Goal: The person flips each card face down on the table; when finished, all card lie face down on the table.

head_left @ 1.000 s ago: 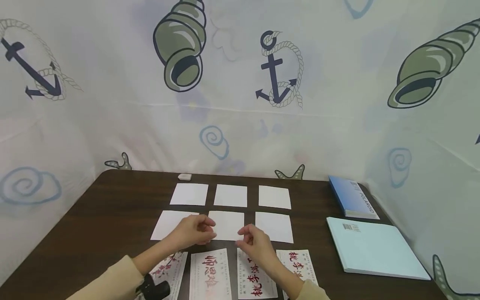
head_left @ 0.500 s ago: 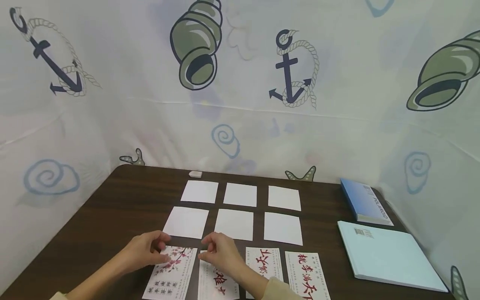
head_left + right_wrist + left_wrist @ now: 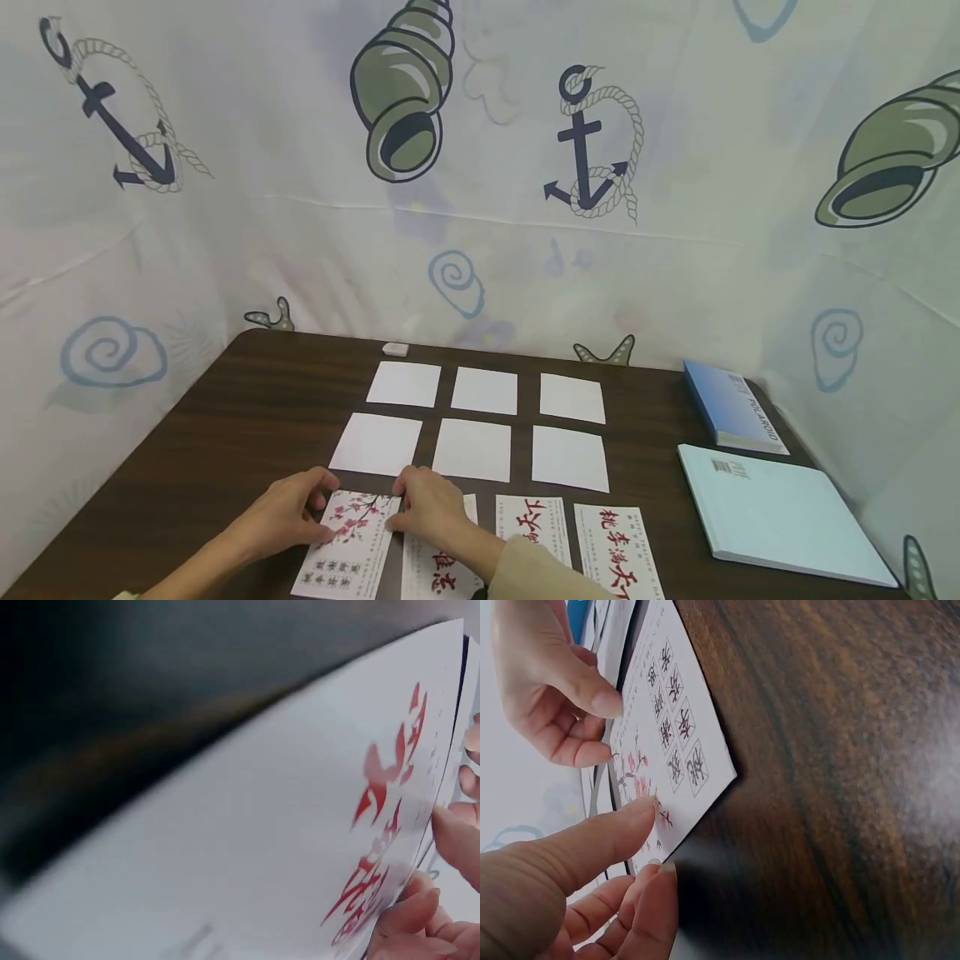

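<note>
Pinching the plum-blossom card (image 3: 347,550) by its left edge on the counter (image 3: 225,417): left hand (image 3: 281,517). Right hand (image 3: 432,504) curls at the opposite edge, grip unclear. Uneven pull could crease it; a low right wrist could skew the calligraphy card (image 3: 422,575).

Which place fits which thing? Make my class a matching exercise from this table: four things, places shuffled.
1. blossom card
2. small white object
3. blank white cards
4. pale blue item

A. at the far edge of the table
B. on the right, in front of the POLAROID item
C. far end between left hand and right hand
D. in two rows of three

Pairs: 1-C, 2-A, 3-D, 4-B
</note>
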